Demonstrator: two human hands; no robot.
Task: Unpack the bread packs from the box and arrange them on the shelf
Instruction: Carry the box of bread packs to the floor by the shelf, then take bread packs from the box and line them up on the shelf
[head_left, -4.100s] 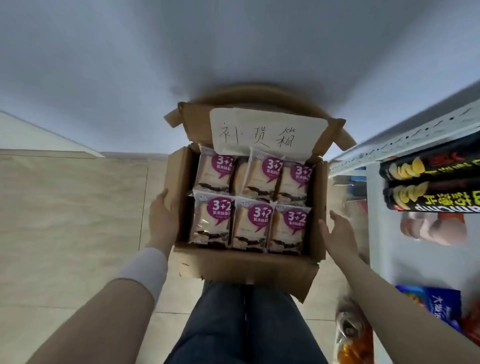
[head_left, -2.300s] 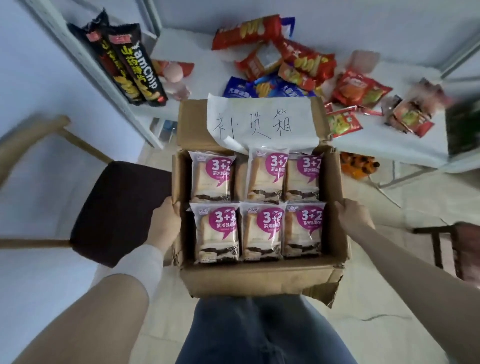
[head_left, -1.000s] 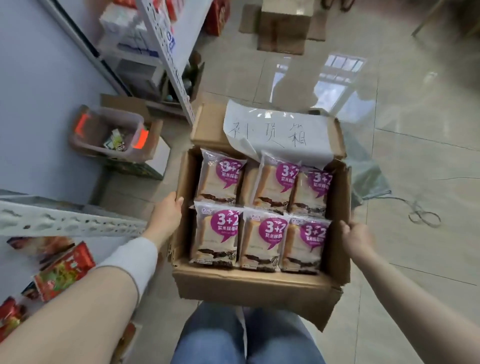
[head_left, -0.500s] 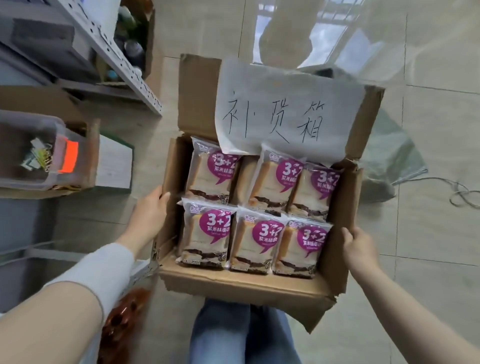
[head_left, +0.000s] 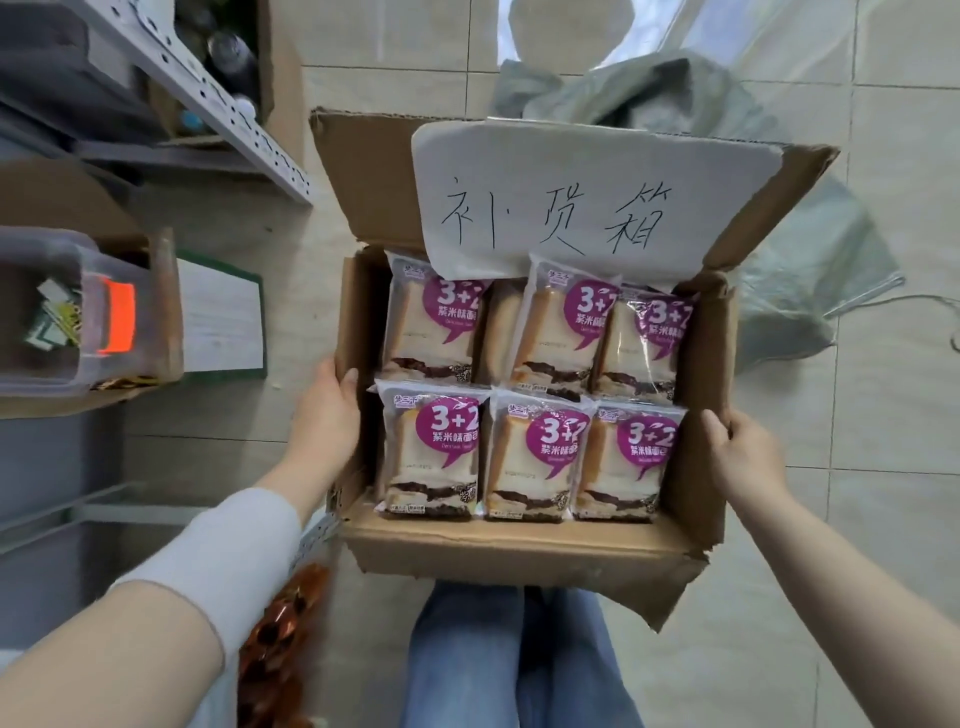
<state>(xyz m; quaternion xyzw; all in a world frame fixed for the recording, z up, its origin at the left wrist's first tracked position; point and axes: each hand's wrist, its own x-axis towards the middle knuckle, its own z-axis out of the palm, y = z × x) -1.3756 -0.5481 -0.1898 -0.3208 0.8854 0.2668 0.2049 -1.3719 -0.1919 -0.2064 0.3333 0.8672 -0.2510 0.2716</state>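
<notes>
Seen from the head camera, the left hand (head_left: 324, 415) and right hand (head_left: 743, 457) each grip a side wall of the open brown cardboard box (head_left: 519, 551), probably to keep it level. Between the hands lie clear-wrapped, purple-labelled bread packs (head_left: 535, 457), none unpacked yet. The grey perforated metal shelf (head_left: 244, 124) stands beyond the left hand.

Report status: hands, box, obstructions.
Left hand and right hand grip the cardboard box by its side walls. Bread packs inside, two rows, none out yet. Paper label overhangs back row.
</notes>
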